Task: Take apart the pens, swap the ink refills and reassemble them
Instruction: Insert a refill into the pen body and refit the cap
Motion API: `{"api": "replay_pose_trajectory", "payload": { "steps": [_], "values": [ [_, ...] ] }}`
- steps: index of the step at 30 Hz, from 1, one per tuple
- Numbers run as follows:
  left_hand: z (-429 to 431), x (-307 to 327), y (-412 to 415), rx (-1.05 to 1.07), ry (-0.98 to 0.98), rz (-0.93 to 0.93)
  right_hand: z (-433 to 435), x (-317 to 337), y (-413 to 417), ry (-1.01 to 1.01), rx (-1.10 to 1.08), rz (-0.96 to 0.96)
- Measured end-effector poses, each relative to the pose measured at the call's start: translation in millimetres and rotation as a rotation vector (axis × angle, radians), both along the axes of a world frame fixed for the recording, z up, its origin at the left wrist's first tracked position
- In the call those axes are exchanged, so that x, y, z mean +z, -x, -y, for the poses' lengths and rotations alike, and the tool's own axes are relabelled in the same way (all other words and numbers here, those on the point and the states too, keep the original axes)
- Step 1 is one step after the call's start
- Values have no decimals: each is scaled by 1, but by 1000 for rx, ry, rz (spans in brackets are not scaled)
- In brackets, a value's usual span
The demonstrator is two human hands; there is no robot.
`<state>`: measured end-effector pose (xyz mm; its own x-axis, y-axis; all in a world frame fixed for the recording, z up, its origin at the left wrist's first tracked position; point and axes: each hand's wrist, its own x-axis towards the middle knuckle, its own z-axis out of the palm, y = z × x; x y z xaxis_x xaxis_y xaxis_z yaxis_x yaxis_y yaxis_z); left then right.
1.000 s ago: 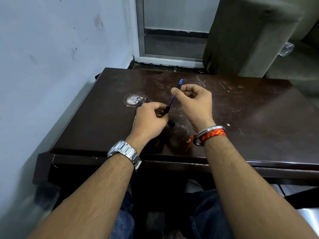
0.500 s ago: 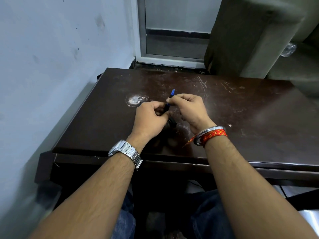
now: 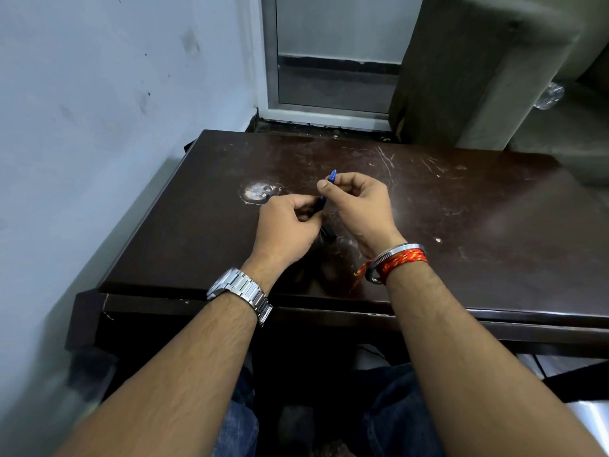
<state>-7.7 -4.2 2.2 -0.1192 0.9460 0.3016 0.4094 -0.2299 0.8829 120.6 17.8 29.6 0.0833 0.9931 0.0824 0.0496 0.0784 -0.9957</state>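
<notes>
Both hands meet over the middle of the dark brown table [image 3: 461, 206]. My right hand [image 3: 359, 206] pinches a blue pen piece [image 3: 332, 176] whose blue end sticks up past my thumb. My left hand [image 3: 286, 225] is closed around the lower part of the same pen; a short blue stretch shows between the two hands. A black pen part [image 3: 328, 233] pokes out below my left hand, near the table. Whether it is held or lying there, I cannot tell. The rest of the pen is hidden by my fingers.
A white worn patch [image 3: 257, 192] marks the table just left of my hands. The wall runs along the left side. A glass door and a grey-brown sofa stand behind the table. A steel watch is on my left wrist, a bangle and red thread on my right.
My right hand has moved down and closer to my left hand, so less of the blue pen shows between them than a second ago. The left hand has stayed in place.
</notes>
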Motion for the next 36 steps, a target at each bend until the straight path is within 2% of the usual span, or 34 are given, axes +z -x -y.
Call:
{"api": "replay_pose_trajectory", "payload": {
  "steps": [5, 9, 14, 18, 24, 28, 36],
  "values": [
    [-1, -1, -1, -6, 17, 27, 0, 4, 1, 43, 14, -90],
    [-1, -1, -1, -19, 0, 29, 2, 1, 0, 6, -30, -45],
    [-4, -3, -1, -8, 9, 54, -1, 4, -1, -4, -31, -111],
    [-4, -3, -1, -15, -4, 42, 2, 1, 1, -16, -34, -42],
    [-4, -4, -2, -21, 17, 71, 0, 3, 2, -14, 2, -100],
    [-4, -2, -1, -17, -2, 41, 3, -1, 4, -51, -29, 9],
    [-4, -3, -1, -39, 15, 76, 3, 4, 3, -18, 18, -120]
  ]
}}
